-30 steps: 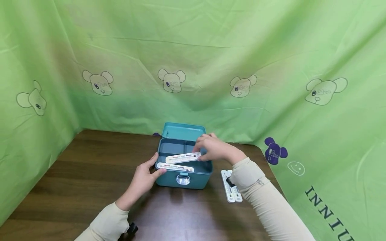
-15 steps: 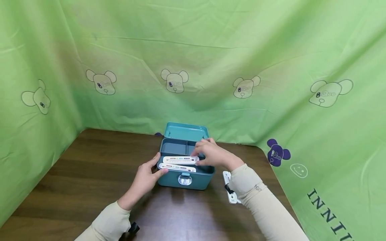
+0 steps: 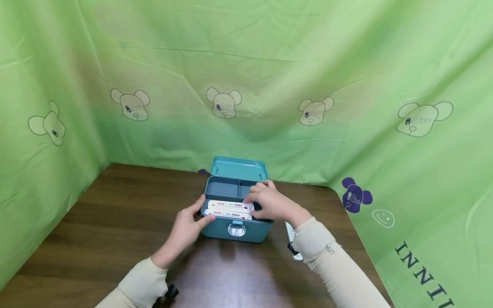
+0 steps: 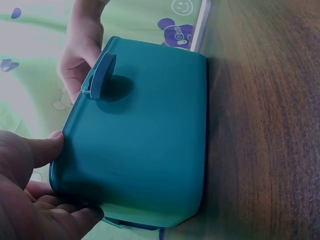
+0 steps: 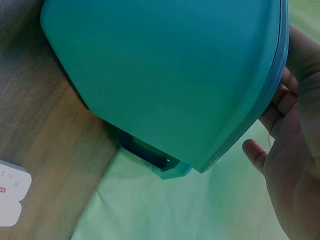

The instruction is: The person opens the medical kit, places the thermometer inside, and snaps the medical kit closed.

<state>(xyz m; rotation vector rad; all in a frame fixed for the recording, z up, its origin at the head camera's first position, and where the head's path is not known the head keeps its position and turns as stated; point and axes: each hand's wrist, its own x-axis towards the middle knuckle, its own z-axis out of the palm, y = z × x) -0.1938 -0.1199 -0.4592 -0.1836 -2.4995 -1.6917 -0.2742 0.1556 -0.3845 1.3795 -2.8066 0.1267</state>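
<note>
A teal storage box (image 3: 250, 234) stands on the table with its lid (image 3: 239, 168) tipped back, showing divided compartments. My left hand (image 3: 185, 229) holds its front left corner; in the left wrist view the thumb lies on the rim and the fingers along the side. Over the front compartment, my right hand (image 3: 271, 204) pinches the right end of a white, flat thermometer (image 3: 225, 206). A second white thermometer (image 3: 227, 213) lies just in front of it, along the box's front wall. The right fingertips are partly hidden in the box.
More white thermometers (image 5: 12, 187) lie on the table right of the box, mostly under the right sleeve in the head view. A clear latch (image 3: 236, 229) sits on the box front. A green curtain (image 3: 265, 64) hangs behind the brown table (image 3: 127, 214).
My right hand has lowered the pinched thermometer toward the front of the box, levelling it next to the other one. My left hand keeps its hold on the corner. The head view has shifted slightly.
</note>
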